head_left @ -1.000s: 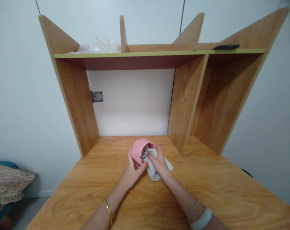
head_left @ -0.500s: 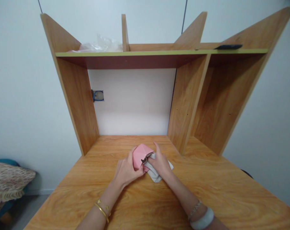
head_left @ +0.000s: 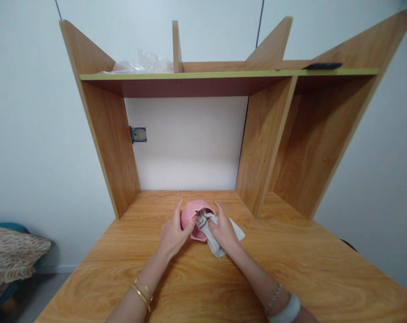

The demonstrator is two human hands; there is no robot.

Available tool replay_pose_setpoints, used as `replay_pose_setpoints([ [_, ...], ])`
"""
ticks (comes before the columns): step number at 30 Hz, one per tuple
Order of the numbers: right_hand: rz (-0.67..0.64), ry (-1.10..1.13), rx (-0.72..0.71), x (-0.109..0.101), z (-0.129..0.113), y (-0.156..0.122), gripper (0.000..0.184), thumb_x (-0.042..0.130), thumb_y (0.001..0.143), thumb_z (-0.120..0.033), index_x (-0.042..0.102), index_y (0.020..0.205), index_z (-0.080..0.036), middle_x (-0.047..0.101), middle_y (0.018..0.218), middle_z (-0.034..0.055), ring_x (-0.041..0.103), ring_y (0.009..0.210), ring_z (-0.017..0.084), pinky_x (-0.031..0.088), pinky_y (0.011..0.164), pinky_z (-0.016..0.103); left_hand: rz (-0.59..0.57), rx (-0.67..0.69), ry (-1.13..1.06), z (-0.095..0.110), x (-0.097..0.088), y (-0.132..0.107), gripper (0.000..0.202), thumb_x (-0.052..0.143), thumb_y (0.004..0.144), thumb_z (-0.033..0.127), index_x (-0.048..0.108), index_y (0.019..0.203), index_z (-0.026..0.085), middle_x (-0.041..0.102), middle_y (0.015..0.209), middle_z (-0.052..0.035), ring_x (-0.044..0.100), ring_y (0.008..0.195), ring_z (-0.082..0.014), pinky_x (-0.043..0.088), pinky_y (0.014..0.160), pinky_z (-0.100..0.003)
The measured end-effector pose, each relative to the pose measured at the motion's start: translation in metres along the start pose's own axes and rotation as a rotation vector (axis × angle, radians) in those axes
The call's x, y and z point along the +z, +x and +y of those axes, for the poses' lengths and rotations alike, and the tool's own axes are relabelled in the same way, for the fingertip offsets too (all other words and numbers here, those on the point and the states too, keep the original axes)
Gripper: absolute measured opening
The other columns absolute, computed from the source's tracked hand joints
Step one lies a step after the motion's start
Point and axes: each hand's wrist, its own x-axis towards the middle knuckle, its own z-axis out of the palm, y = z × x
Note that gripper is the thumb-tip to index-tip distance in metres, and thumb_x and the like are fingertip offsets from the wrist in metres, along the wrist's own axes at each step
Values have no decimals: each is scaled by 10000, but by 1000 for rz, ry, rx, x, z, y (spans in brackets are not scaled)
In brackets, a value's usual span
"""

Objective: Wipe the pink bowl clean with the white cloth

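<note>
A pink hollow container [head_left: 189,211] with a notched rim is tipped on its side above the desk, its opening facing right and toward me. My left hand [head_left: 174,234] grips its left side, thumb at the rim near the notch. My right hand [head_left: 224,231] is closed on a light grey cloth [head_left: 216,244], with fingertips and part of the cloth inside the opening. The rest of the cloth hangs out below and to the right of that hand. The container's inside is mostly hidden by the cloth and fingers.
The wooden desk [head_left: 203,287] carries a hutch with a long shelf [head_left: 210,75]. On the shelf are a clear plastic bag [head_left: 145,63] and a flat black item [head_left: 322,66]. An open wall box [head_left: 139,134] shows blue wire. A patterned cloth [head_left: 15,251] lies at the far left.
The pink container has been turned in my left hand, so its opening faces me more and more of the cloth inside shows. My left hand has shifted slightly left.
</note>
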Motion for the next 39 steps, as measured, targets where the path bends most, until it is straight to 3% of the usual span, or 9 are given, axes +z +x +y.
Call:
replay_pose_setpoints([
  [6, 135, 337, 33, 11, 17, 9, 548, 479, 659, -229, 395, 1196, -166, 579, 1066, 72, 549, 953, 193, 408, 826, 316, -37, -21, -383, -7, 28, -3, 767, 531, 745, 498, 136, 1324, 188, 495, 1175, -116, 565, 723, -137, 447, 664, -277],
  [10, 70, 457, 71, 16, 23, 13, 486, 504, 638, -252, 434, 1112, -175, 606, 1002, 55, 576, 896, 186, 418, 827, 322, -60, 8, -582, -1, 41, -7, 722, 604, 717, 404, 197, 1265, 168, 510, 1146, -111, 542, 925, -166, 438, 787, -287],
  [12, 44, 443, 101, 17, 22, 13, 494, 526, 619, -256, 435, 1096, -165, 616, 957, 58, 587, 852, 191, 435, 792, 326, -35, -8, -623, 1, 42, -6, 648, 595, 723, 367, 232, 1221, 165, 531, 1103, -98, 547, 921, -161, 445, 785, -285],
  [18, 33, 296, 131, 14, 16, 13, 632, 609, 545, -238, 397, 1135, -155, 616, 955, 70, 594, 837, 203, 449, 735, 316, 30, 3, -406, -1, 32, -4, 612, 600, 695, 327, 322, 1213, 161, 589, 1014, -68, 579, 846, -172, 466, 742, -293],
  [24, 20, 137, 87, 7, 10, 10, 671, 627, 561, -256, 380, 1176, -156, 616, 982, 89, 592, 883, 229, 444, 749, 338, 44, -4, -206, 2, 21, -5, 689, 584, 691, 347, 296, 1292, 173, 593, 1075, -82, 568, 939, -217, 446, 806, -335],
  [35, -63, 253, 169, 9, 6, 8, 530, 654, 539, -229, 482, 1030, -124, 628, 941, 94, 601, 849, 215, 461, 729, 303, 66, 2, -60, 7, 19, -9, 711, 570, 691, 381, 279, 1302, 163, 578, 1109, -105, 567, 978, -250, 445, 805, -346],
  [39, -3, 52, 128, -3, 0, 9, 700, 622, 609, -244, 335, 1230, -101, 606, 1020, 132, 583, 912, 230, 436, 730, 296, 77, 10, -22, 9, 18, -10, 705, 563, 694, 376, 281, 1303, 159, 580, 1112, -107, 568, 976, -249, 446, 805, -346],
])
